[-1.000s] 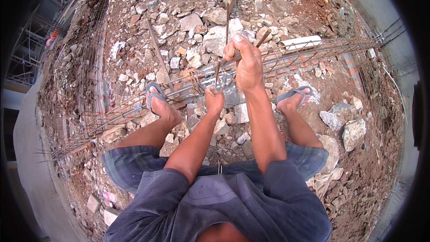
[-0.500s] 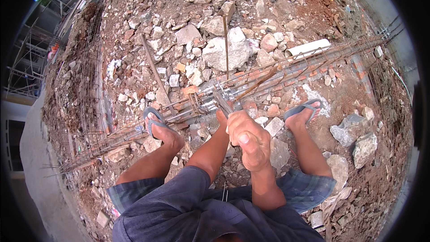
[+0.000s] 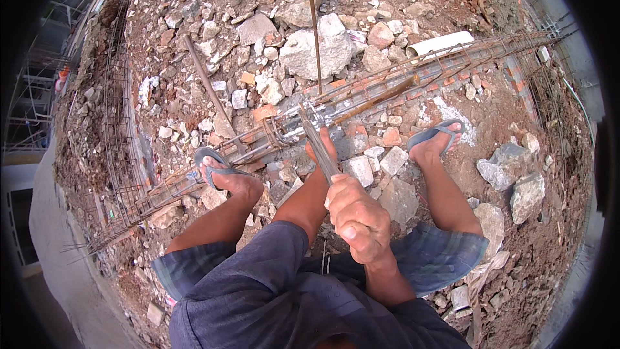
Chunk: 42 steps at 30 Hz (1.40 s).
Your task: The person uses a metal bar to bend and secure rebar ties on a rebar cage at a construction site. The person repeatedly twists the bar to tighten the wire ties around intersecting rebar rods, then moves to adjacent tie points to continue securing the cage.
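Note:
My right hand (image 3: pixel 360 218) is closed round the lower end of a long, grey, tapering metal tool (image 3: pixel 318 145); its exact kind is not clear. The tool's narrow tip points away from me, over the rusty rebar cage (image 3: pixel 274 136). My left hand (image 3: pixel 321 147) reaches in beside the cage, close to where bars cross, partly covered by the tool. Its fingers look curled, and whatever they hold is hidden. An upright rusty rod (image 3: pixel 316 45) stands just beyond, and a loose rusty bar (image 3: pixel 374 100) lies slantwise along the cage.
Broken concrete and stones cover the ground, with a big pale boulder (image 3: pixel 316 48) beyond the cage. A white pipe piece (image 3: pixel 440 45) lies at the right, and a brown bar (image 3: pixel 213 87) at the left. My sandalled feet (image 3: pixel 219 169) stand near the cage.
The tool has swung so that more of its length shows, its tip now pointing farther away. My right hand has come slightly nearer to me; my left hand stays by the cage.

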### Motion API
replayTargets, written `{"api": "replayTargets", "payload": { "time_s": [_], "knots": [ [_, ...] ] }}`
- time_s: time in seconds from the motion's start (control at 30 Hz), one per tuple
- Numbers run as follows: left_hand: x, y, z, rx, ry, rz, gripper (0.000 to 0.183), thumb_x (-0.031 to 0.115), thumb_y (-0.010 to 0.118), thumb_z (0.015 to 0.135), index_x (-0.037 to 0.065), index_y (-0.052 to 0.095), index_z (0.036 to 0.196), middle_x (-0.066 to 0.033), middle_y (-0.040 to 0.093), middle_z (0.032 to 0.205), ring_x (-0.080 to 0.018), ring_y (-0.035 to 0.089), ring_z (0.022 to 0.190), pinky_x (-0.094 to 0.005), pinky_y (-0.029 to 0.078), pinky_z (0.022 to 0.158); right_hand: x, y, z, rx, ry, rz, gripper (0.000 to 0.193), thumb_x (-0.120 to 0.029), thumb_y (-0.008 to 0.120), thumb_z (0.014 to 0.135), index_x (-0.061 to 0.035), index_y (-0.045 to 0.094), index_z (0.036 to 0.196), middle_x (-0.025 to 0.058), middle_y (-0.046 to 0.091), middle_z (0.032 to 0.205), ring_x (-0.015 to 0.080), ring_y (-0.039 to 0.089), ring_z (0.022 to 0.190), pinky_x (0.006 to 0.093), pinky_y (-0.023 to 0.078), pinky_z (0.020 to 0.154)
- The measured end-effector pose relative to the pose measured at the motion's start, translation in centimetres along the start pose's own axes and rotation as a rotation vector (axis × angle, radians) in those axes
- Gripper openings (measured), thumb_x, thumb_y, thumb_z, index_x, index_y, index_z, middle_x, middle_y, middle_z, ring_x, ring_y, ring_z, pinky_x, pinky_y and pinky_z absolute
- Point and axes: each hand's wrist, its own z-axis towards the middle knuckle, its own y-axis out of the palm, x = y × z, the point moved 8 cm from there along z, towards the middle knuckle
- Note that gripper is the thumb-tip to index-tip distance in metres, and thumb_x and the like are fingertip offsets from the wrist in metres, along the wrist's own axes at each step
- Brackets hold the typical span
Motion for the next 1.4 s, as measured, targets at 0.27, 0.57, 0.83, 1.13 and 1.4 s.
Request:
{"api": "replayTargets", "payload": {
  "time_s": [0.27,0.57,0.83,1.13,1.4],
  "knots": [
    [0.0,0.3,-0.6,-0.004,-0.124,-0.051,0.036,0.032,0.072,0.087,-0.003,0.072,0.088,-0.0215,0.073,0.082,-0.0378,0.071,0.079,-0.0494,0.053,0.073,-0.2,0.2,-0.2,-0.021,0.010,-0.020,0.024,-0.023,0.061,0.091,-0.0042,0.059,0.076,0.0067,0.061,0.081,0.0259,0.059,0.088,0.0529,0.036,0.109],
    [-4.7,2.3,1.6,0.169,-0.232,-0.231,0.038,0.034,0.073,0.083,-0.005,0.071,0.081,-0.0230,0.073,0.080,-0.0379,0.069,0.073,-0.0482,0.053,0.074,0.4,1.8,4.4,0.052,0.002,0.058,0.032,-0.029,0.052,0.096,-0.0080,0.052,0.073,0.0093,0.054,0.076,0.0252,0.054,0.087,0.0470,0.038,0.104],
    [-0.9,-0.2,-0.1,0.186,-0.256,-0.220,0.048,0.041,0.074,0.081,-0.007,0.073,0.088,-0.0266,0.074,0.088,-0.0410,0.071,0.081,-0.0483,0.054,0.079,0.3,1.8,6.4,0.029,-0.023,0.077,0.033,-0.026,0.056,0.095,-0.0057,0.050,0.070,0.0096,0.053,0.072,0.0232,0.051,0.079,0.0409,0.042,0.090],
    [-1.0,-0.1,-0.6,0.151,-0.225,-0.215,0.044,0.039,0.075,0.081,-0.005,0.075,0.086,-0.0264,0.073,0.082,-0.0415,0.072,0.077,-0.0494,0.055,0.074,0.1,2.3,13.2,0.163,-0.282,-0.052,0.032,-0.023,0.061,0.103,-0.0059,0.048,0.079,0.0067,0.049,0.067,0.0138,0.045,0.057,0.0312,0.045,0.054],
    [0.7,-1.1,-0.6,0.145,-0.182,-0.146,0.047,0.041,0.076,0.080,-0.006,0.075,0.087,-0.0277,0.073,0.085,-0.0434,0.072,0.080,-0.0498,0.055,0.076,-6.7,2.6,17.3,-0.201,-0.371,0.144,0.033,-0.029,0.068,0.101,-0.0044,0.051,0.088,0.0068,0.053,0.070,0.0123,0.051,0.057,0.0277,0.046,0.049]
  ]
}}
